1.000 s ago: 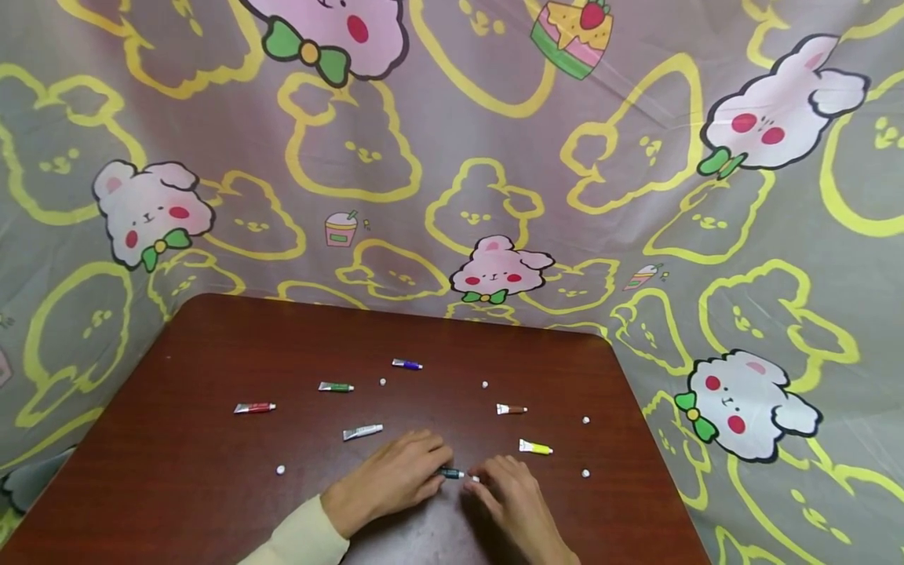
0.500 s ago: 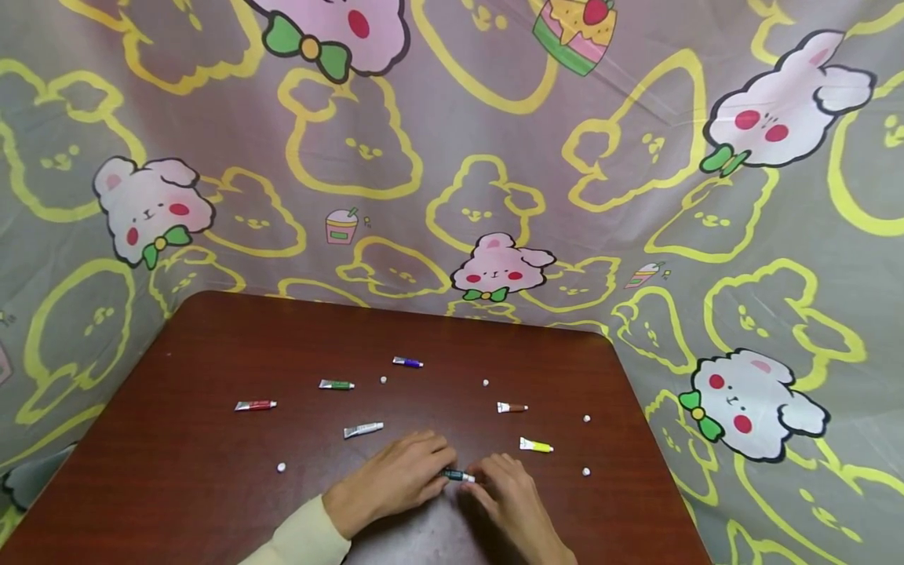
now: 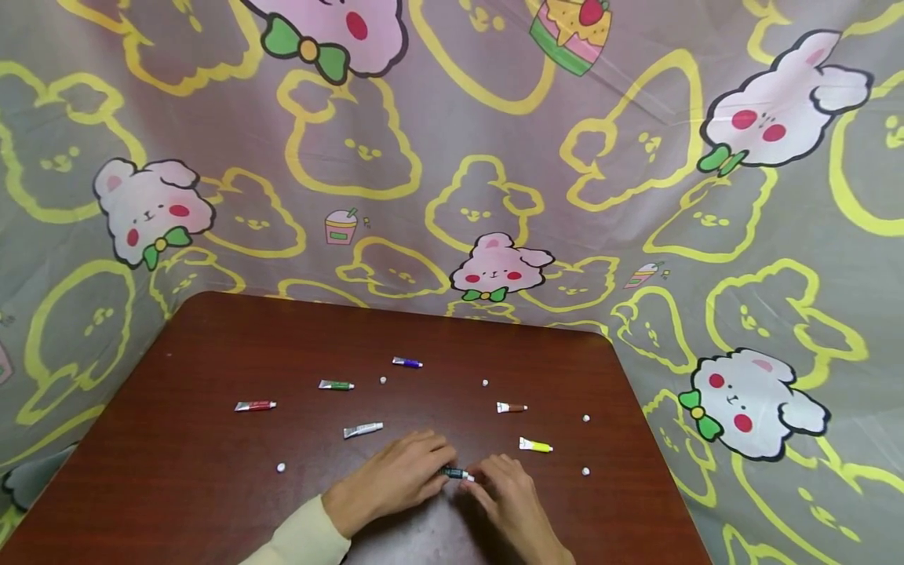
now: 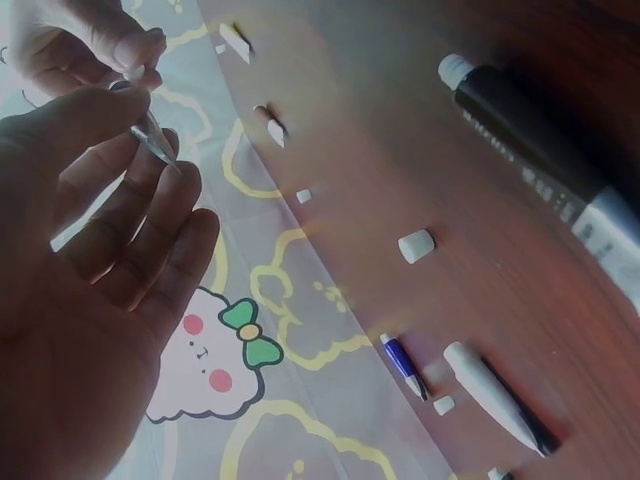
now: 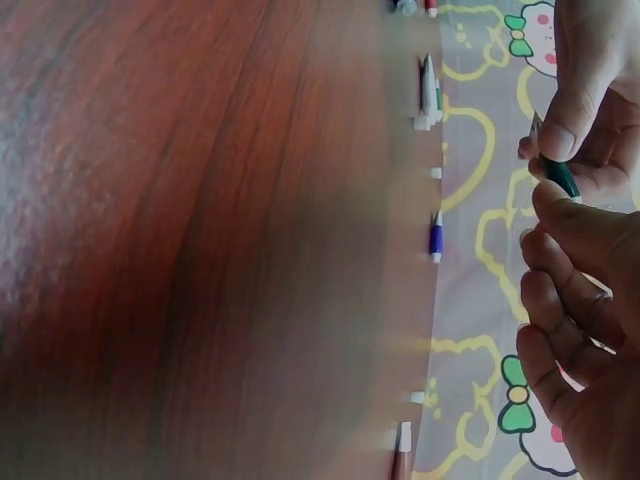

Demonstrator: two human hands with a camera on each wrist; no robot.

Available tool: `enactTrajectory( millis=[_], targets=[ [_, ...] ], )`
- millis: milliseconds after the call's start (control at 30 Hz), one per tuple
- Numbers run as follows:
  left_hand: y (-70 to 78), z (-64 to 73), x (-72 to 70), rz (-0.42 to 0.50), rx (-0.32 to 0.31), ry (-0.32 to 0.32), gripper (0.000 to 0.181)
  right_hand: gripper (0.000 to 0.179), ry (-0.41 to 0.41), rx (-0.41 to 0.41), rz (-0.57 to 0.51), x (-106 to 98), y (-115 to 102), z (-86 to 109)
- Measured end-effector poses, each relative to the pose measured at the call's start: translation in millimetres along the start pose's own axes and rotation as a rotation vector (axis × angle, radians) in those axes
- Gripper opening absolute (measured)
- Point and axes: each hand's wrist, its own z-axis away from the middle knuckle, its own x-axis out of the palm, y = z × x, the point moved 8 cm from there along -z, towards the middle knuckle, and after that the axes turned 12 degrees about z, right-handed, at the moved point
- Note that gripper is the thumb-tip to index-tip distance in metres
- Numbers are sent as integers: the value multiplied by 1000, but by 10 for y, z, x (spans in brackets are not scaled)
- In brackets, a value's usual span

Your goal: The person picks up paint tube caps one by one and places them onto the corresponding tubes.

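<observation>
A small dark green paint tube (image 3: 455, 473) is pinched between the thumb and fingers of my left hand (image 3: 402, 471). My right hand (image 3: 504, 490) pinches a small white cap (image 4: 136, 72) at the tube's nozzle end. In the right wrist view the green tube (image 5: 560, 178) slants between both hands, its crimped tail toward the left hand. How far the cap sits on the nozzle is hidden by the fingers. Closest to the hands lie a silver paint tube (image 3: 363, 430) and a yellow paint tube (image 3: 536, 446).
Red (image 3: 255, 406), green (image 3: 336, 385), purple (image 3: 407, 362) and brown (image 3: 512, 407) tubes lie about the wooden table (image 3: 212, 337). Several loose white caps are scattered among them, one at left (image 3: 281, 468). A black tube (image 4: 530, 150) lies near the left wrist. A patterned curtain (image 3: 395, 157) surrounds the table.
A gap showed between the tube and the cap a second ago. The right hand's cap and the tube's nozzle have since come together. Other tubes have not moved.
</observation>
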Motion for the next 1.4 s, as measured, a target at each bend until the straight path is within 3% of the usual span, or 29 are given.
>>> enactTrajectory(
  millis=[233, 433, 700, 967, 1233, 1400],
  targets=[
    [-25, 11, 7, 8, -2, -10, 19, 20, 16, 9, -8, -9, 15, 16],
    [-5, 19, 12, 15, 9, -8, 19, 24, 9, 3, -25, 7, -4, 16],
    [-11, 24, 18, 22, 0, -23, 19, 23, 62, -41, -58, -10, -16, 0],
    [-8, 38, -16, 41, 40, 31, 22, 17, 35, 43, -94, -4, 18, -6],
    [7, 21, -54, 83, 41, 61, 21, 11, 26, 110, -105, 4, 70, -2],
    [42, 1, -64, 65, 74, 80, 22, 30, 23, 142, -63, 9, 91, -1]
  ],
)
